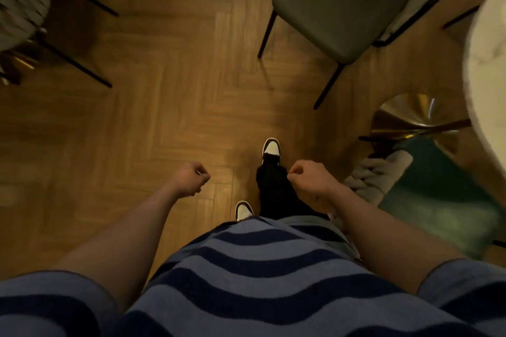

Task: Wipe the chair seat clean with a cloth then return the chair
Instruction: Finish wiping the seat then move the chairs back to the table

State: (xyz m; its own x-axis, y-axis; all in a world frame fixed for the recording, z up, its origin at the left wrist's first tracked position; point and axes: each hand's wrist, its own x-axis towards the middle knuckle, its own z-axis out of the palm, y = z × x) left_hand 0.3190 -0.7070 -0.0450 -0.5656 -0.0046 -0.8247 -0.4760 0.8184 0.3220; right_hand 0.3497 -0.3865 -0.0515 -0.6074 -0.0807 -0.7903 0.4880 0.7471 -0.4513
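Note:
I stand on the wooden floor and look down. My left hand and my right hand are held out in front of me at waist height, fingers curled in, with nothing in them. A grey-green padded chair on thin black legs stands ahead to the right, its seat bare. Close by my right hand is a dark green chair seat. A grey crumpled cloth-like bundle lies on the near edge of that seat. Neither hand touches a chair or the bundle.
A white marble table edge curves down the right side above a brass round base. A ribbed pale chair with black legs stands at the far left. Open herringbone floor lies ahead between the chairs.

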